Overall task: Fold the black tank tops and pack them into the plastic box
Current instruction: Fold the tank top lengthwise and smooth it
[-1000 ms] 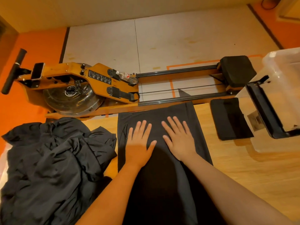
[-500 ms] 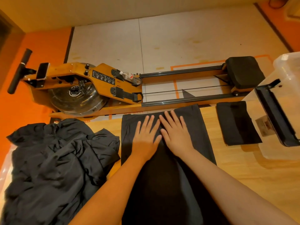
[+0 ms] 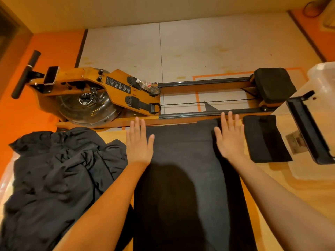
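Observation:
A black tank top (image 3: 183, 160) lies flat in a long strip down the middle of the wooden table (image 3: 282, 185). My left hand (image 3: 139, 144) rests flat, fingers apart, on its far left corner. My right hand (image 3: 229, 138) lies flat on its far right corner. Neither hand grips anything. A folded black tank top (image 3: 264, 138) lies to the right. Beside it stands the clear plastic box (image 3: 324, 113) with a black handle. A heap of unfolded black tank tops (image 3: 54, 178) sits on the left.
A wooden rowing machine (image 3: 112, 95) with a black seat (image 3: 273, 84) stretches across the floor just beyond the table's far edge. A plastic bottle (image 3: 147, 86) lies on it. Orange and white floor lies behind.
Both hands have slid apart from the middle of the tank top outward and forward to its far corners. The view has tilted slightly.

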Demonstrator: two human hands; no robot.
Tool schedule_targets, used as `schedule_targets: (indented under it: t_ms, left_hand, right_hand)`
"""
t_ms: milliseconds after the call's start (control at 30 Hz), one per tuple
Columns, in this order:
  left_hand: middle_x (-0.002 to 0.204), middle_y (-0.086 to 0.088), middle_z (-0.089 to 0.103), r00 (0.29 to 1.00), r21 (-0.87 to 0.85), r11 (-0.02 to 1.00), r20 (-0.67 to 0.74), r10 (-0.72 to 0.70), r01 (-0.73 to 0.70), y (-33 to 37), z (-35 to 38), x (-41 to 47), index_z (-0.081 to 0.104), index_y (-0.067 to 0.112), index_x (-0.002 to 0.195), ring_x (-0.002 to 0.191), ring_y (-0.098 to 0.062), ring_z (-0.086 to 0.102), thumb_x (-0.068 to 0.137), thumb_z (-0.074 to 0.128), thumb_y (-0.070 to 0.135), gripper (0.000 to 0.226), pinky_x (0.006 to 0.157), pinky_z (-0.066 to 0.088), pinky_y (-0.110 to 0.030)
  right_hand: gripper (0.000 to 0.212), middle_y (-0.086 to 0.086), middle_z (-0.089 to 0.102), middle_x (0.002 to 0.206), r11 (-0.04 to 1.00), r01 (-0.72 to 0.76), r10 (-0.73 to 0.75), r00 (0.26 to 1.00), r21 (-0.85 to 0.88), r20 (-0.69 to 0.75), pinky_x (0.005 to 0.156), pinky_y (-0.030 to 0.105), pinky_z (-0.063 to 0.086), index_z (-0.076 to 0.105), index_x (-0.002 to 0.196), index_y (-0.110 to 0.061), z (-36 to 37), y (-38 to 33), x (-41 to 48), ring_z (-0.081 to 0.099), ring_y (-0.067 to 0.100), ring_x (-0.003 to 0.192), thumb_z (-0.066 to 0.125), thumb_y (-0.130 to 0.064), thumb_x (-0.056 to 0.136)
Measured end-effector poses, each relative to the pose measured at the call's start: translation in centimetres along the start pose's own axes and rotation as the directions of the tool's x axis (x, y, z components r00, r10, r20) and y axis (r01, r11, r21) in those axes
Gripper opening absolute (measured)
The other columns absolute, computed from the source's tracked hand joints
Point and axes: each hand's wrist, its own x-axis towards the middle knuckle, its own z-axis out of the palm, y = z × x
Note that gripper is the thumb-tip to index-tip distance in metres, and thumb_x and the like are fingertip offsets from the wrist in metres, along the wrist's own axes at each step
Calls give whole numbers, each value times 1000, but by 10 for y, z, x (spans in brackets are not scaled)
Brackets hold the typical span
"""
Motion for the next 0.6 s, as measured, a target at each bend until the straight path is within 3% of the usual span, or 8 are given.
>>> schedule_targets:
  t_ms: [67,133,300,367,467,600]
  left_hand:
    - [162,-6,-5,998,-47,999,-62,-28,25,14,-2,-27,-2,14,153,149,-23,-6,97,8,53,69,121,1,-41]
    - [161,-8,5,995,-59,998,-99,9,-15,30,4,-67,8,11,154,149,-24,4,96,19,46,68,120,5,-41]
    - [160,-8,19,983,56,981,2,185,-185,42,31,-160,25,13,152,149,-25,14,95,28,31,60,116,16,-46]
    - [160,-7,19,981,79,978,19,192,-192,31,36,-172,26,16,152,149,-24,14,97,28,35,59,116,17,-46]
    - [161,-6,17,989,101,984,23,146,-148,11,37,-170,23,19,154,149,-24,13,98,26,43,60,117,17,-47]
    - [157,-14,27,1000,89,996,1,-8,8,-14,35,-165,29,12,151,144,-32,25,98,26,44,62,113,30,-52]
  right_hand:
    - [56,3,-4,161,996,79,-76,995,49,-57,120,43,-2,4,154,-20,-2,-19,-31,-10,24,148,20,-39,103]
    - [58,0,1,160,982,184,-181,982,46,-56,120,43,0,9,153,-21,7,-40,-75,-6,21,149,17,-42,100]
    - [56,3,29,156,890,456,-452,888,-32,78,115,45,19,34,147,-22,55,-50,-164,22,22,146,32,-40,94]
    - [56,3,31,155,895,441,-436,897,-67,78,115,45,16,34,147,-23,60,-35,-168,23,23,145,32,-40,94]
    - [56,3,30,156,948,291,-290,957,-131,26,115,44,13,31,149,-24,54,-2,-158,19,22,146,27,-41,95]
    - [58,0,9,161,983,116,-114,993,-145,20,118,41,0,9,151,-29,40,49,-157,-2,17,148,10,-48,97]
